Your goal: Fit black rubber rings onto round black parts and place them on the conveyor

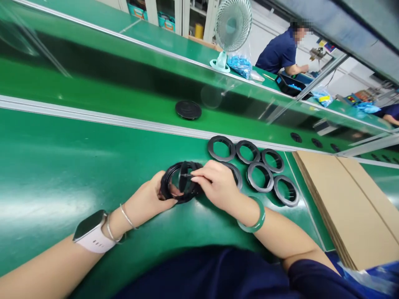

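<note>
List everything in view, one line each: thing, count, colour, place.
held ring: one, black, between both hands on the near bench
loose rings: five in full view plus one partly behind the right hand, black, in a cluster right of the hands
disc: one, black, on the belt beyond the rail
cardboard sheets: a stack, brown, at right
fan: one, white, on the far bench
bags: blue contents, beside the fan
co-worker: one, dark blue shirt, at the far bench
left hand: grips the held ring; white watch on the wrist
right hand: fingers on the held ring; green bangle
</note>
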`<action>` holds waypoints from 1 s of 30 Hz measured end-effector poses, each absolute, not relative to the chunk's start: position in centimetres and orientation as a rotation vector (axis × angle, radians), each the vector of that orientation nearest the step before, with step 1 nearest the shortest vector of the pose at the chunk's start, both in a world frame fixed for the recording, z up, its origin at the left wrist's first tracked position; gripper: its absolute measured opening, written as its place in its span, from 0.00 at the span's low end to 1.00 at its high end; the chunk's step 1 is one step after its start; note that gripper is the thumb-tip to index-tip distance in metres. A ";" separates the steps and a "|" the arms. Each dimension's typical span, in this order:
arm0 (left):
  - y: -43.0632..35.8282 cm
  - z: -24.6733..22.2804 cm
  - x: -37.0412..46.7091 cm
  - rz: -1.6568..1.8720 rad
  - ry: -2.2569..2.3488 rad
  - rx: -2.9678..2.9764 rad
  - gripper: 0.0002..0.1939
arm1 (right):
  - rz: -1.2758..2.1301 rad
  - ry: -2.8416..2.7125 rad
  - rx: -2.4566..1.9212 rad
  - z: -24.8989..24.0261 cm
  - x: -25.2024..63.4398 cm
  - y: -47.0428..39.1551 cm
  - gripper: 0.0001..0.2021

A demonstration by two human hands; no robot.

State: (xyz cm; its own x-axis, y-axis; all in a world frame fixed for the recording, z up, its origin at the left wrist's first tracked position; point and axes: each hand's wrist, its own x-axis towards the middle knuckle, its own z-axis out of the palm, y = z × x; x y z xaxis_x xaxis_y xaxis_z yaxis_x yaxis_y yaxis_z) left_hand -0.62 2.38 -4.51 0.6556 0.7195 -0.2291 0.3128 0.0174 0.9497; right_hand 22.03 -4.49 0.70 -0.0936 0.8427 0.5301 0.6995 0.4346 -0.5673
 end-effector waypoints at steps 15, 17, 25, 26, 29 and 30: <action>2.3 -5.2 -0.8 0.369 0.971 1.572 0.35 | -0.003 -2.162 -1.121 -4.2 21.0 -4.2 0.08; 2.3 -5.0 -0.8 0.358 0.981 1.560 0.37 | 0.007 -2.161 -1.098 -4.1 21.1 -4.1 0.08; 2.2 -5.0 -0.9 0.353 0.974 1.516 0.39 | 0.112 -2.149 -1.210 -4.0 20.8 -3.9 0.05; 2.2 -5.0 -0.9 0.361 0.976 1.527 0.39 | 0.126 -2.146 -1.214 -3.9 20.8 -3.9 0.05; 2.2 -5.3 -1.0 0.361 0.960 1.535 0.38 | 0.151 -2.126 -1.219 -3.7 20.8 -3.9 0.06; 2.2 -5.3 -1.1 0.356 0.959 1.539 0.38 | 0.150 -2.120 -1.217 -3.6 20.8 -3.9 0.06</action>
